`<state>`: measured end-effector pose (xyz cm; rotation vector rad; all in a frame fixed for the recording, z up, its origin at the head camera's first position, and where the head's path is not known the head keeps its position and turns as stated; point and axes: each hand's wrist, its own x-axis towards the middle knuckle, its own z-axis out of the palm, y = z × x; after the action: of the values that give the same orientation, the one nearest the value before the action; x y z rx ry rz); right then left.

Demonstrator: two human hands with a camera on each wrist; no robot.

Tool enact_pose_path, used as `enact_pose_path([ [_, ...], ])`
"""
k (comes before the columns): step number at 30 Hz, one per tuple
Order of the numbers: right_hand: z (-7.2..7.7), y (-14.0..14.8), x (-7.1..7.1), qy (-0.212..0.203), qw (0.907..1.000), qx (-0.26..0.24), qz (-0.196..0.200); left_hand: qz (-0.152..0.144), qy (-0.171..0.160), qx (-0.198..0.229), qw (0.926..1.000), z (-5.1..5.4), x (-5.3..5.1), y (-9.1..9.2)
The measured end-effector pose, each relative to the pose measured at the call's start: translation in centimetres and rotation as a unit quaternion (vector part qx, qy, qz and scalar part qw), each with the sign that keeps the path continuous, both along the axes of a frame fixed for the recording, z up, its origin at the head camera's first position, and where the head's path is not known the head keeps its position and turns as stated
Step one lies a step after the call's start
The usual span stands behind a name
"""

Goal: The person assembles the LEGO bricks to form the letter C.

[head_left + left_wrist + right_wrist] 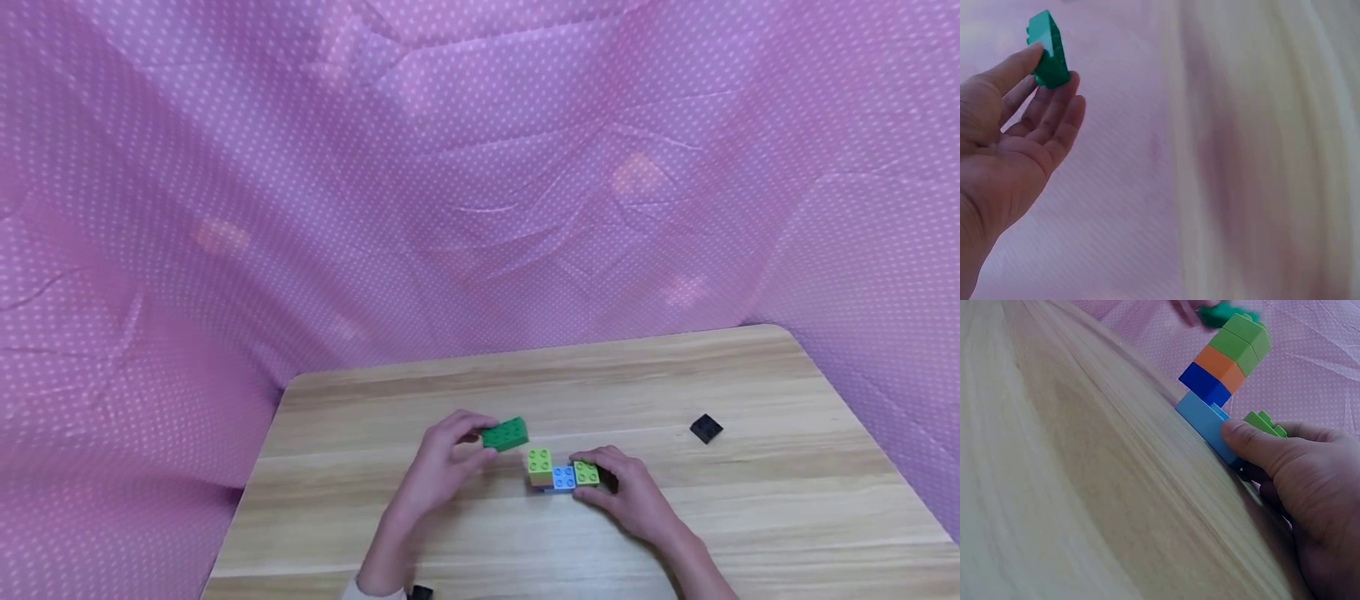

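My left hand [437, 467] pinches a dark green brick [506, 434] between thumb and fingers, left of a small brick build. In the left wrist view the same green brick [1054, 56] tilts at the fingertips. The build rests on the table, with a long light blue brick [1205, 422] as its base. At its left end stand a dark blue brick [1205, 383], an orange brick [1220, 365] and lime green on top [1241, 340]. A lower lime brick [587, 472] sits at the right end, where my right hand [633, 497] grips the build, thumb in front.
A black brick [707, 428] lies on the wooden table [360, 433] to the right. Another small black object [422, 592] shows beside the left wrist at the bottom edge. Pink dotted cloth [480, 208] hangs behind and around the table.
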<state>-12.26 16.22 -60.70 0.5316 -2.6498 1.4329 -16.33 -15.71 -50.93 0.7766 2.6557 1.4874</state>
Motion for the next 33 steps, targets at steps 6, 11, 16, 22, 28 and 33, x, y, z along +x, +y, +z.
enact_pose_path([
  [6, -0.1, 0.2, 0.0, 0.000, 1.0000, -0.002, 0.004, -0.036, 0.021, 0.015, 0.9990, 1.4, 1.5, 3.3],
  [11, -0.3, 0.2, -0.1, 0.010, 0.9999, 0.001, 0.000, -0.047, 0.005, 0.008, 0.9989, 1.4, 1.9, 4.9],
  [16, -0.6, 0.3, 0.0, 0.044, 0.9990, 0.000, 0.000, -0.063, 0.006, 0.003, 0.9980, 1.0, 2.3, 5.9],
  [22, -0.6, 0.3, 0.0, 0.047, 0.9988, -0.009, 0.005, -0.060, 0.016, -0.012, 0.9980, 0.6, 2.5, 6.4],
  [28, -0.7, 0.4, 0.1, 0.058, 0.9983, -0.008, 0.006, -0.048, 0.033, -0.024, 0.9980, 0.4, 2.7, 6.5],
  [33, -0.8, 0.5, 0.1, 0.057, 0.9983, -0.008, 0.004, -0.040, 0.043, -0.020, 0.9981, 0.4, 2.8, 6.8],
])
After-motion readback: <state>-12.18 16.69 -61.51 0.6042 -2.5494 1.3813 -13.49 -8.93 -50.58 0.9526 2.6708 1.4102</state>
